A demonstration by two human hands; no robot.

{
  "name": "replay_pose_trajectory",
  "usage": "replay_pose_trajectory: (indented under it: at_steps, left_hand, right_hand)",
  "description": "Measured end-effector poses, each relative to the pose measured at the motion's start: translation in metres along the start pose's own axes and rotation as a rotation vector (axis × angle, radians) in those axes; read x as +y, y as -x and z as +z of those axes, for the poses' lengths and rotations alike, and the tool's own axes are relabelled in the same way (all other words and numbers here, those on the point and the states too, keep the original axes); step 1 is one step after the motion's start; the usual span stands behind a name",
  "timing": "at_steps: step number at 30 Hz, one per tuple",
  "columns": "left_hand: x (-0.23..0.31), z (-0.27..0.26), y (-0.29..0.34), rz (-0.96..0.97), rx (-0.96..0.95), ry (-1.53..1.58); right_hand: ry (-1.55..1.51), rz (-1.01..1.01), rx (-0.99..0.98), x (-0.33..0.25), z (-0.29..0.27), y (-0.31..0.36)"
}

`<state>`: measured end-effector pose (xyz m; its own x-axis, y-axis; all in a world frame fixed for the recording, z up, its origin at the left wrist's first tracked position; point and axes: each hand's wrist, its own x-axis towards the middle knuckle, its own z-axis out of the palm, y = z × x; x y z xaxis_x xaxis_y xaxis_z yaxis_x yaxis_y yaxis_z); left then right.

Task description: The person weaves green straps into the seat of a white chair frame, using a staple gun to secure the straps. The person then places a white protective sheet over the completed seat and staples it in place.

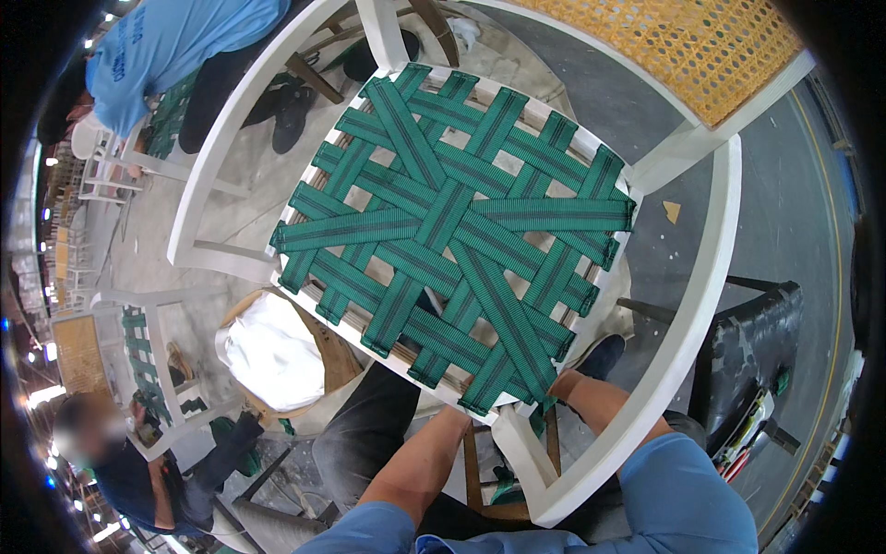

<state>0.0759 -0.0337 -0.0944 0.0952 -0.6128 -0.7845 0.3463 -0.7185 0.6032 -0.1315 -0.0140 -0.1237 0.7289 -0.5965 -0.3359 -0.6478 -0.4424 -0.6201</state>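
Overall, the largest item is a white armchair (726, 212), directly in front of the person, seat face up, backrest on the far side and one corner of the seat nearest the body. That placement presumably brings the near rail within easy reach of both hands. The backrest carries a cane panel (683, 55).

The webbed seat (448, 203) fills the frame: green straps interlaced over and under, with diagonals crossing on top at the middle, probably to spread load toward the corners. Strap ends lie folded over the rails.

To the upper left, a co-worker in a blue shirt (185, 46) bends beside another chair; lower left, a co-worker in dark clothing (129, 485) sits by a further webbed chair. A black stool (752, 342) stands at right. A brown-rimmed bag (340, 355) holding white material (272, 355) sits left of the seat, seemingly for access.

The left forearm (420, 466) and right forearm (609, 406) reach under the near edge, apparently to work or steady it from below. Both hands are hidden; their grip cannot be determined.

A loose strap end (540, 417) hangs beside the right wrist. A tan scrap (671, 212) lies on the floor.
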Motion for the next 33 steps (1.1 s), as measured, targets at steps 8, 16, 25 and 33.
replay_pose_trajectory:
  at_steps: [8,16,25,33]
  left_hand:
    - [0.001,0.001,0.001,0.043,0.005,-0.103]
    - [0.008,0.004,0.002,0.093,0.000,-0.220]
    - [0.015,0.016,0.004,0.147,-0.033,-0.350]
    - [0.035,-0.005,0.026,0.405,-0.044,-0.878]
  right_hand:
    - [-0.005,0.013,0.109,-0.011,-0.013,0.001]
    - [-0.189,-0.006,0.356,-0.020,-0.016,-0.005]
    - [-0.103,0.141,0.351,-0.026,-0.005,0.010]
    - [-0.172,0.602,-0.007,-0.103,-0.038,0.060]
